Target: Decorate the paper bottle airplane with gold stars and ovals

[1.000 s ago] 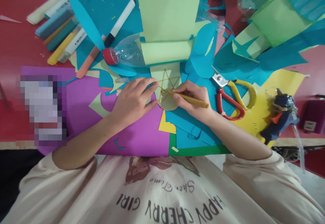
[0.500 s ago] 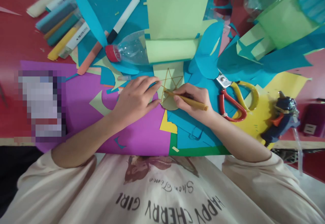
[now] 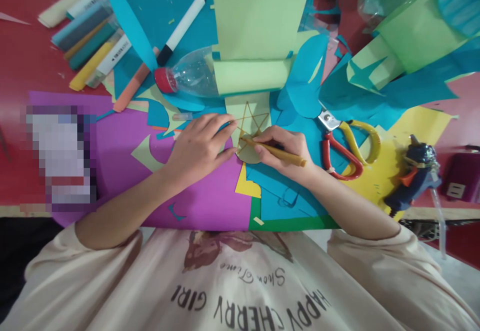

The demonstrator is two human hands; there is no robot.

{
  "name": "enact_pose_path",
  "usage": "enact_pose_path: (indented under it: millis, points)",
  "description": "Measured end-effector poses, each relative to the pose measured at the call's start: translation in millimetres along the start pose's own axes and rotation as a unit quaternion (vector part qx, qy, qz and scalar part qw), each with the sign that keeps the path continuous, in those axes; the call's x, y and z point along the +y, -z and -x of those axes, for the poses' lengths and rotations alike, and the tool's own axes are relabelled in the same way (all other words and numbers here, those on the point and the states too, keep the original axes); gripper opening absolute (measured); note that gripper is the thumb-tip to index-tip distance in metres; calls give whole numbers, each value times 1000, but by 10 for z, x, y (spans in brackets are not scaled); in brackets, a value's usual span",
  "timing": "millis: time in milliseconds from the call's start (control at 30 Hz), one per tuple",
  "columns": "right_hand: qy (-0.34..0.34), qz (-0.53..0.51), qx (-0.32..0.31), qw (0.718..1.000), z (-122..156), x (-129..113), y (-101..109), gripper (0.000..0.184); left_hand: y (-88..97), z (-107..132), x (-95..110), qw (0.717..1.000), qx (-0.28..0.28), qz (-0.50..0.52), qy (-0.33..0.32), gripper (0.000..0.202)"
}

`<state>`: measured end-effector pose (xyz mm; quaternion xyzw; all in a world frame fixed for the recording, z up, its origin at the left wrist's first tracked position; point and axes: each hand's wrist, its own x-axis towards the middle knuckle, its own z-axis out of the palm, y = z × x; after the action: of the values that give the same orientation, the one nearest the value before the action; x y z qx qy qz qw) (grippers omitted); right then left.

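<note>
My right hand (image 3: 283, 146) grips a mustard-yellow marker (image 3: 287, 155), its tip down on a pale green paper piece (image 3: 249, 157). A star outline (image 3: 246, 116) in brownish-yellow lines is drawn on that paper. My left hand (image 3: 204, 141) lies flat with fingers stretched out, its fingertips on the left edge of the same paper. Just beyond lies a clear plastic bottle (image 3: 195, 73) with a red cap, wrapped in pale green paper (image 3: 251, 76). Part of the star is hidden behind my right fingers.
Red-and-yellow-handled scissors (image 3: 343, 146) and a dark blue glue gun (image 3: 412, 176) lie to the right. Several markers (image 3: 90, 31) are at the upper left, near a blurred-out rectangular object (image 3: 62, 156). Purple paper (image 3: 202, 196) and blue scraps (image 3: 292, 186) cover the near table.
The marker's tip has shifted very slightly left and down on the star drawing with my right hand. My left hand stays in place.
</note>
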<state>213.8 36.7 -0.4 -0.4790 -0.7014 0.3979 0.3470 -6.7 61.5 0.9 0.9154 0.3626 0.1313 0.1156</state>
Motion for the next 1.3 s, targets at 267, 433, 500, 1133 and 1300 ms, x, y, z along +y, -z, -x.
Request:
enact_pose_path:
  millis: [267,433,500,1133,1300]
  points:
    - [3,-10,26,1000,8,8,-7,17,-7,3,-3,1000,6,-5,-9,34]
    - [-2,-4,10,1000,18,4,-8,18,0,-1,5,1000,0,1,-2,33]
    - [1,-1,-10,1000,14,-3,-2,18,0,-1,5,1000,-5,3,1,34]
    - [-37,-32,38,998,19,57,-41,13,5,-4,11,1000,6,-25,-8,32]
    - [-44,-48,61,996,13,47,-45,12,19,-13,18,999,15,-28,-19,32]
